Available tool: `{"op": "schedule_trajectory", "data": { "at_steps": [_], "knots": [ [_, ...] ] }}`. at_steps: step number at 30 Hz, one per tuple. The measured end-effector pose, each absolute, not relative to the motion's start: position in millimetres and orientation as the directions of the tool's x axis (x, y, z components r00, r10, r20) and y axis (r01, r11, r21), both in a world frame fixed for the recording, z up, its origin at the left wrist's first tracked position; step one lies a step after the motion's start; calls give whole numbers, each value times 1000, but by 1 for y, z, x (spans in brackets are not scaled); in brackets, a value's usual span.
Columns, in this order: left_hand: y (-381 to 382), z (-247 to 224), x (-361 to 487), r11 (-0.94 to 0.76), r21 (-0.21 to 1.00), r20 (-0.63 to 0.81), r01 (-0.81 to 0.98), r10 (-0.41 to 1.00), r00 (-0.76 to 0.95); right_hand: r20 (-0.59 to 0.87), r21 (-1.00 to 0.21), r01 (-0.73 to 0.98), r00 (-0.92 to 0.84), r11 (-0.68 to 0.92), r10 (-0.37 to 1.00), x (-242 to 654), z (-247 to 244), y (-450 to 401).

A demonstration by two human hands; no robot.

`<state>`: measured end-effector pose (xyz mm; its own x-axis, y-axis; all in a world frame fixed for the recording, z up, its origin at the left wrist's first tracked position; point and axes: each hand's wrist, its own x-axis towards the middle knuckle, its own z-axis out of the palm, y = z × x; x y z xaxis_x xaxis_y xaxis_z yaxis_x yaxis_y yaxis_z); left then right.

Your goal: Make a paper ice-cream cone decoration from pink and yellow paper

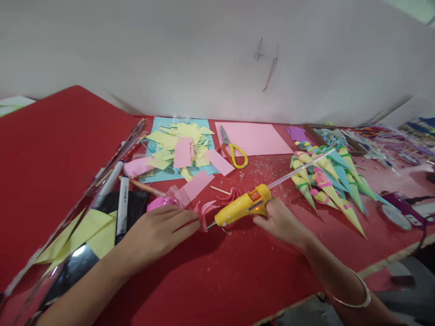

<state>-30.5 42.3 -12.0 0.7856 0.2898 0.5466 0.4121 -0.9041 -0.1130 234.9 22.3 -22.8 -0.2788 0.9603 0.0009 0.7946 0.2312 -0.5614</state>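
My right hand [280, 221] is wrapped round the handle of a yellow glue gun [241, 207], whose small orange light glows. A long clear glue stick [299, 170] sticks out of its back. The metal nozzle points left, close to the fingertips of my left hand [168, 226]. Those fingers are closed on a small pink paper piece [203, 222], mostly hidden by the hand. Curled pink paper strips [234, 195] lie just beyond the gun. Behind my left hand sits a bright pink bundle [163, 201] in clear plastic.
Scissors [234, 149] rest on a pink sheet [261, 138]. Yellow paper scraps [183, 136] cover a blue sheet [161, 174]. Decorated paper cones [335, 181] are piled at right. A marker [123, 206] and yellow sheets [91, 231] lie left. A white wall [204, 59] stands behind.
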Motion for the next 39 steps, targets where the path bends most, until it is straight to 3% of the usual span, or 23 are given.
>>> {"op": "schedule_trajectory", "data": {
  "at_steps": [19, 29, 39],
  "knots": [
    [41, -21, -38, -909, -105, 580, 403, 273, 768, -25, -555, 804, -272, 213, 962, 232, -20, 23],
    [40, -23, -42, -909, -66, 573, 411, 303, 762, 54, -673, 701, -272, 236, 961, 231, -24, 22],
    [39, -28, -44, -907, -59, 593, 417, 304, 746, 25, -632, 741, -272, 226, 962, 229, -21, 22]
  ]
}}
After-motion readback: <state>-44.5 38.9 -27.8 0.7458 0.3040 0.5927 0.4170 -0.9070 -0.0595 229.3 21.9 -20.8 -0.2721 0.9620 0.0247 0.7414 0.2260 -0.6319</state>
